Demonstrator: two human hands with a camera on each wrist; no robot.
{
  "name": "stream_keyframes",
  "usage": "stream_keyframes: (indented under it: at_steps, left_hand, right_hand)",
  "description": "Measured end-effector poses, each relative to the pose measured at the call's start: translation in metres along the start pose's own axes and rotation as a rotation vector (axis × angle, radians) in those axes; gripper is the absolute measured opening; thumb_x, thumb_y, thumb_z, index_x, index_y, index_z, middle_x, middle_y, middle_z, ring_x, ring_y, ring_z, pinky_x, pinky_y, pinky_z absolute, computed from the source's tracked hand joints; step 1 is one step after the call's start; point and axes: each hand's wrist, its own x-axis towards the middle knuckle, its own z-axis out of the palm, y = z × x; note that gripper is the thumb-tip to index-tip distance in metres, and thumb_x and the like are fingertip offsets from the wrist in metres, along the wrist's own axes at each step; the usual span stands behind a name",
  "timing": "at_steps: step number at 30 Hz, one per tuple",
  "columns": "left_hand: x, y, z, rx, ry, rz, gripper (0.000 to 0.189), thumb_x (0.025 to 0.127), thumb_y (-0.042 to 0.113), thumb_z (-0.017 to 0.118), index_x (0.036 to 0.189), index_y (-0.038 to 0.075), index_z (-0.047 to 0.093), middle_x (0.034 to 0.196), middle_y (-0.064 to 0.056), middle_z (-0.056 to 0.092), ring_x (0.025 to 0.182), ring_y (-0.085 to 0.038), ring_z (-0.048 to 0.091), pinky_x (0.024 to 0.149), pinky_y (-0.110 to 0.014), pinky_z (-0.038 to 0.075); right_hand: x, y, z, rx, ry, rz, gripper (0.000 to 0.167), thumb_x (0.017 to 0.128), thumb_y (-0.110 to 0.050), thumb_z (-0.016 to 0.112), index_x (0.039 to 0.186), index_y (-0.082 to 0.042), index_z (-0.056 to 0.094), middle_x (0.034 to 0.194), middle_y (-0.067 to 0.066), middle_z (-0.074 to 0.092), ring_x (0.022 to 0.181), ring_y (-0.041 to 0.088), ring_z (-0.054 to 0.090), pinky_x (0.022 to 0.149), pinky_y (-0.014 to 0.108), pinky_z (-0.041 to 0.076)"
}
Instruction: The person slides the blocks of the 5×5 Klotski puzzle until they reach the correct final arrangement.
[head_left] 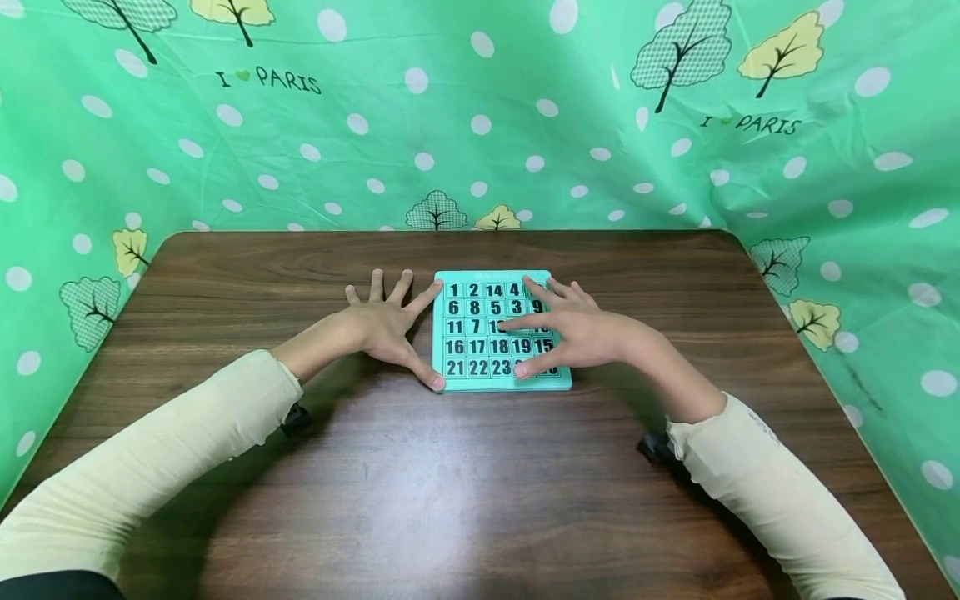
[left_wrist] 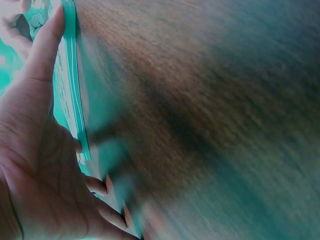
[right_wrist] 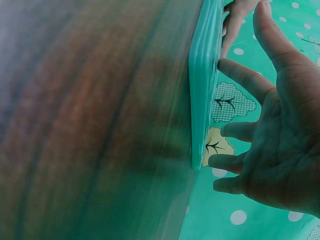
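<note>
A turquoise number puzzle board (head_left: 480, 385) lies flat on the table, its square tiles printed with black numbers in rows. My left hand (head_left: 384, 327) is spread at the board's left side, thumb tip at the near left corner and index fingertip at the far left corner. In the left wrist view, that thumb (left_wrist: 44, 52) lies against the board's rim. Over the right part of the board is my right hand (head_left: 588, 332), fingers apart, covering several tiles. The right wrist view has its index finger (right_wrist: 247, 77) reaching down to the board's face, with the thumb raised above it.
The brown wooden table (head_left: 420, 500) has rounded far corners. Behind it and along both sides hangs a green cloth (head_left: 480, 83) with white dots and printed trees. Dark wrist devices (head_left: 296, 418) show under the pale sleeves (head_left: 187, 425).
</note>
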Motion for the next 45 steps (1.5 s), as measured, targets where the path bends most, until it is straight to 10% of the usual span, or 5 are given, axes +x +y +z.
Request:
stream_keyframes:
  at_steps: [12, 45]
  left_hand:
    - [0.001, 0.001, 0.001, 0.004, -0.002, 0.004, 0.163, 0.066, 0.100, 0.082, 0.176, 0.045, -0.025, 0.188, -0.020, -0.026, 0.166, -0.063, -0.029, 0.123, -0.096, -0.008]
    - [0.001, 0.000, 0.000, 0.012, -0.014, -0.002, 0.163, 0.068, 0.099, 0.081, 0.175, 0.045, -0.027, 0.187, -0.019, -0.028, 0.165, -0.063, -0.031, 0.122, -0.096, -0.009]
  right_hand:
    - [-0.015, 0.014, -0.008, 0.006, 0.021, 0.054, 0.064, 0.098, -0.067, 0.080, 0.154, -0.038, 0.072, 0.191, 0.021, 0.008, 0.174, 0.060, -0.002, 0.135, 0.083, -0.005]
    - [0.017, -0.001, -0.005, -0.040, -0.003, 0.020, 0.079, 0.100, -0.070, 0.076, 0.168, -0.036, 0.056, 0.192, 0.019, 0.006, 0.174, 0.060, -0.002, 0.135, 0.083, -0.003]
